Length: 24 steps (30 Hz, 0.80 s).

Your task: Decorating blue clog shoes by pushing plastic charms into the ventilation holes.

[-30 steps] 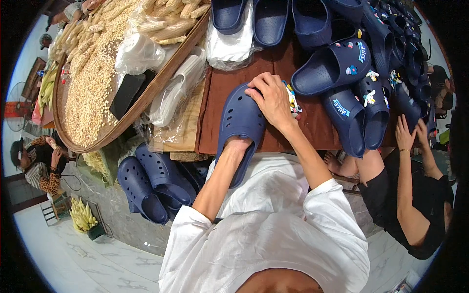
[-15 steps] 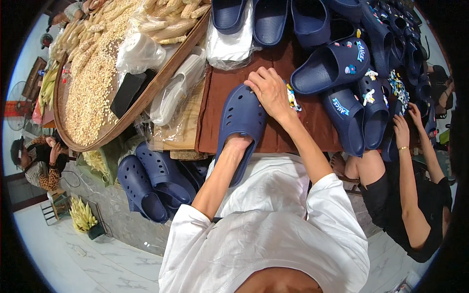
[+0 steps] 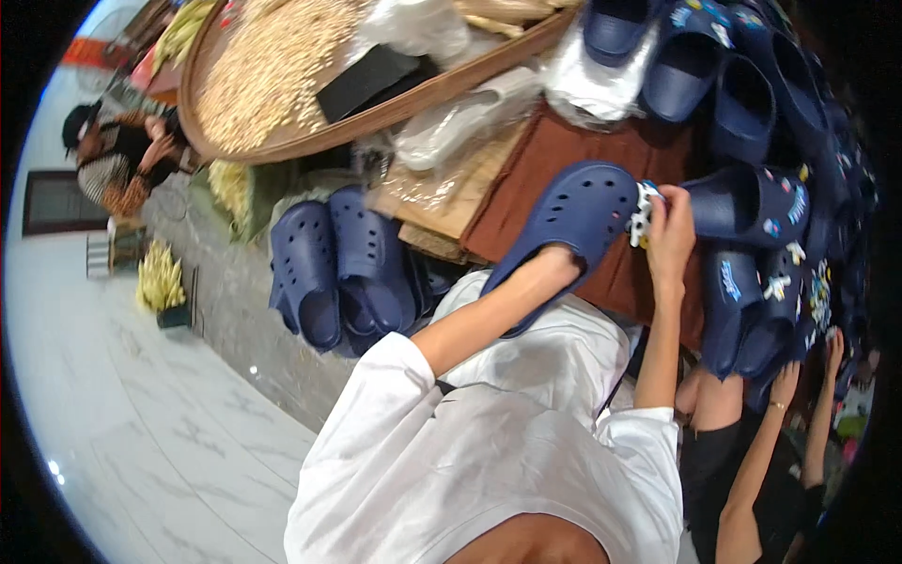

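Note:
A navy clog (image 3: 578, 211) with round vent holes sits over my left hand (image 3: 561, 267), which is pushed in through its foot opening. The fingers are hidden inside, and the clog is held on that hand, toe pointing away. Beside the toe, my right hand (image 3: 669, 230) is closed, thumb and fingers pinching some small shoe charms (image 3: 642, 214). They look white with dark spots, and a bit of blue shows above. The charms are close to the clog's right side; whether they touch it I cannot tell. A brown cloth (image 3: 526, 183) lies beneath.
Decorated navy slides (image 3: 742, 202) crowd the right. Plain navy clogs (image 3: 305, 263) stand at lower left. A woven tray (image 3: 376, 117) holds corn kernels and a black box (image 3: 376, 83). A wrapped white clog (image 3: 465, 117) lies beside it. Another person's hand (image 3: 785, 385) is at lower right.
The view has swung, shifting the scene left to right. My right hand has left the clog's toe and now pinches charms beside it. My left hand stays inside the clog.

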Motion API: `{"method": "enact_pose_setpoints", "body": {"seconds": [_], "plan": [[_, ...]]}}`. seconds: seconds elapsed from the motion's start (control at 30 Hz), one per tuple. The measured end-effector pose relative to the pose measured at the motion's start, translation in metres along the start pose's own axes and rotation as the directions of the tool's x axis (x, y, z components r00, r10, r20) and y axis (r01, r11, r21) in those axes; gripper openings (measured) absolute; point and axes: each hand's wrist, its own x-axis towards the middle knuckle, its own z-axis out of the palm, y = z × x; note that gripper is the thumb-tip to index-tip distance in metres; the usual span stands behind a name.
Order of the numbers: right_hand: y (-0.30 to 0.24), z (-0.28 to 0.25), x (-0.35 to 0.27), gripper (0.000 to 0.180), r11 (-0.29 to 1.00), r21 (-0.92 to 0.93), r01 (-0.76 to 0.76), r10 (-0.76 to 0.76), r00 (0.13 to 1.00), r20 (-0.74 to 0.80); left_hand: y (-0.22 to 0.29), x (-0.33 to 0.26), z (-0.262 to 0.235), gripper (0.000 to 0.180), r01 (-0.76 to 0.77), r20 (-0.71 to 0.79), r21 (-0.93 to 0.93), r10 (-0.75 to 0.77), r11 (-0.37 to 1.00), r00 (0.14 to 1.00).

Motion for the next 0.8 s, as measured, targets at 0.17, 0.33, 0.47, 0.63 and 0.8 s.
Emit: {"method": "enact_pose_setpoints", "body": {"seconds": [0.17,0.33,0.47,0.63,0.8], "plan": [[0.002,-0.002,-0.007,0.016,0.994,-0.077,0.074,-0.074,0.997,0.001,-0.002,-0.005,0.011,0.056,0.101,-0.113,0.052,-0.095,0.993,0.989],[-0.017,-0.006,-0.018,0.018,0.992,-0.063,0.111,-0.115,0.991,-0.065,0.023,-0.035,-0.017,0.061,0.195,0.081,-0.641,-0.187,0.742,0.979],[-0.025,-0.006,-0.053,0.016,0.992,-0.034,0.123,-0.125,0.99,-0.07,0.025,-0.043,-0.024,0.047,0.084,0.052,-0.898,-0.084,0.433,0.995],[-0.03,-0.003,-0.085,0.014,0.993,-0.002,0.118,-0.118,0.993,-0.029,0.041,-0.033,-0.034,0.015,0.079,-0.118,-0.861,-0.349,0.502,0.93],[-0.022,-0.003,-0.097,0.014,0.998,0.018,0.054,-0.053,0.998,-0.035,0.02,-0.01,-0.069,0.015,0.039,-0.202,-0.807,-0.338,0.589,0.919]]}}
